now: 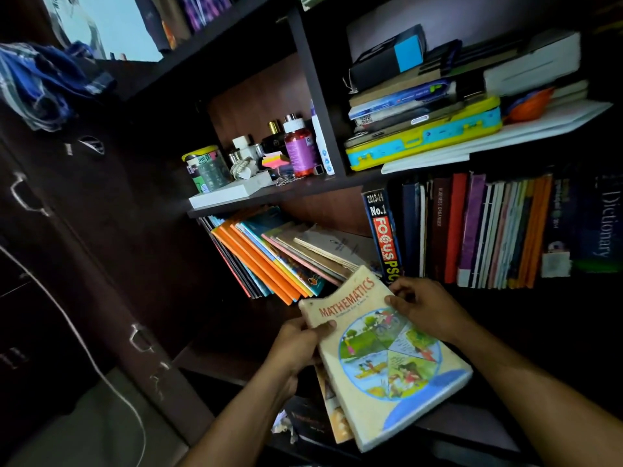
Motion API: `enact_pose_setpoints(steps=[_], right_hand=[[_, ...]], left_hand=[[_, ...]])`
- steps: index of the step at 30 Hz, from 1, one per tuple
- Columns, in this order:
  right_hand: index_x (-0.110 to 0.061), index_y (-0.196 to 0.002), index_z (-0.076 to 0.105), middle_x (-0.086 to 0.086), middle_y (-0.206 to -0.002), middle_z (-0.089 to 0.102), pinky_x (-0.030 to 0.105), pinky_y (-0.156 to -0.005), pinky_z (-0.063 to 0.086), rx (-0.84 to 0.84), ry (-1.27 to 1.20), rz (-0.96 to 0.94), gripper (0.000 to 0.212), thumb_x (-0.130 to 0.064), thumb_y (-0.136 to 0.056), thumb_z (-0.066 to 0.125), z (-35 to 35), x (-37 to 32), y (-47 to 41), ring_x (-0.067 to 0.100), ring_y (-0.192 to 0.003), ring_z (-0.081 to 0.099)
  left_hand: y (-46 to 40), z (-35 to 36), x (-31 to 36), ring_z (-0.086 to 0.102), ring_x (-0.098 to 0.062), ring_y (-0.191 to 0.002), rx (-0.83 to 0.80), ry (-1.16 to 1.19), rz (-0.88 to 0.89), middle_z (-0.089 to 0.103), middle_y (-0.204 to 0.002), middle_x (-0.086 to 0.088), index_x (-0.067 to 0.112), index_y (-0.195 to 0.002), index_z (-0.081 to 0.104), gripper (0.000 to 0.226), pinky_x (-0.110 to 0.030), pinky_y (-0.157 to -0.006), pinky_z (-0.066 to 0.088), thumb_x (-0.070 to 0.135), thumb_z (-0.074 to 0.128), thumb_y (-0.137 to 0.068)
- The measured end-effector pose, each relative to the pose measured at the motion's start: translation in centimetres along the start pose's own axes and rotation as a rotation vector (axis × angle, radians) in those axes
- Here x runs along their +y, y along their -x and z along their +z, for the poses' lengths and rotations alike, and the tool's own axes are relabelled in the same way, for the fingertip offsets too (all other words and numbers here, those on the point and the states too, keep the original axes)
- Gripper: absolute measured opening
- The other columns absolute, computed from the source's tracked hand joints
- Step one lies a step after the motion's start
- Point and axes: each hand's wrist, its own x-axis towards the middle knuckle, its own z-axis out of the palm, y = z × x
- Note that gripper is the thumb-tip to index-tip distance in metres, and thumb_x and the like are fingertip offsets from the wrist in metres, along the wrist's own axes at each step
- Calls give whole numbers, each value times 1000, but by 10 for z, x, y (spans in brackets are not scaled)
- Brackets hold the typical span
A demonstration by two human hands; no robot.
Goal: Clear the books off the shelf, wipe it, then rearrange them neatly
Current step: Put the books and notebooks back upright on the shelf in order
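Observation:
A cream Mathematics textbook [384,355] with a round colourful picture on its cover is held in front of the dark shelf unit. My left hand [296,345] grips its left edge, thumb on the cover. My right hand [424,305] pinches its top right corner. Under it I hold at least one more thin book [333,409]. Behind, on the middle shelf [303,305], several orange, blue and cream books [279,254] lean to the left. To their right stands a row of upright books [482,230], from a Focus PSC guide [384,230] to a Dictionary [603,224].
The shelf above carries bottles and a jar [296,146] on the left, and a yellow-blue case [424,136] under stacked books on the right. Dark drawers with metal handles [145,338] stand left. A white cable [101,372] hangs there. A blue cloth [43,85] lies at top left.

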Motion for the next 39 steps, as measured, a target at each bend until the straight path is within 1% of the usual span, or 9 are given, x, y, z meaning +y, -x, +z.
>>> enact_pose_setpoints(steps=[3,6,8,20,24,28,30,35,39], right_hand=[[-31,-79,66,-7,-74,70,37,-72,53,-1,16,14,18,-24,-94,72,1,4,-3,10,-74,68],[-32,-80,65,-8,-77,71,33,-69,52,22,1,21,19,-22,-95,70,1,4,-4,10,-74,67],[-30,-84,66,-8,-81,72,31,-68,50,29,-7,15,15,-21,-96,69,0,4,-5,10,-76,68],[-20,-85,72,-3,-81,76,37,-72,53,5,-188,-13,14,-13,-96,68,-5,11,-6,4,-73,68],[-16,-87,72,2,-82,77,35,-69,54,14,-202,-19,13,-10,-97,66,-8,12,-5,9,-72,69],[-22,-86,74,-5,-82,77,36,-72,54,-21,-112,1,13,-14,-95,69,-7,10,-6,5,-73,69],[-26,-85,73,-9,-79,76,37,-71,54,-44,-52,33,13,-17,-93,72,-4,10,-2,4,-71,68],[-29,-103,71,-15,-79,67,11,-63,44,-88,219,96,17,-31,-87,77,-8,-10,2,2,-72,62],[-26,-130,59,3,-122,65,33,-86,55,-96,625,5,59,-53,-79,68,-3,-62,-22,24,-108,65]], left_hand=[[-3,-6,5,75,-18,-88,40,-201,70,79,-97,0,20,-111,73,19,-30,-67,59,33,66,-98],[-6,-26,6,67,-21,-110,104,-568,150,72,-119,-6,14,-114,72,25,-29,-85,53,13,54,-97],[-8,-29,3,67,-20,-93,103,-679,171,72,-104,-6,19,-105,74,32,-32,-75,57,5,47,-93],[0,-19,14,67,-14,-75,61,-111,-64,69,-91,-5,19,-101,58,27,-30,-53,56,-3,66,-87],[0,-49,32,68,-23,-76,463,-117,213,71,-98,-11,24,-112,48,19,-39,-65,61,16,57,-97],[2,-97,51,64,-21,-94,747,-216,476,66,-101,2,22,-144,41,47,-35,-82,49,28,56,-100],[8,-107,57,62,-16,-99,807,-262,596,63,-108,5,26,-131,54,32,-40,-88,51,25,55,-99],[8,-97,26,68,-10,-95,568,-165,508,68,-106,14,38,-117,51,30,-36,-80,55,36,68,-92],[1,-101,-6,68,-20,-105,555,-125,405,67,-99,20,36,-117,62,30,-34,-85,52,15,63,-96]])
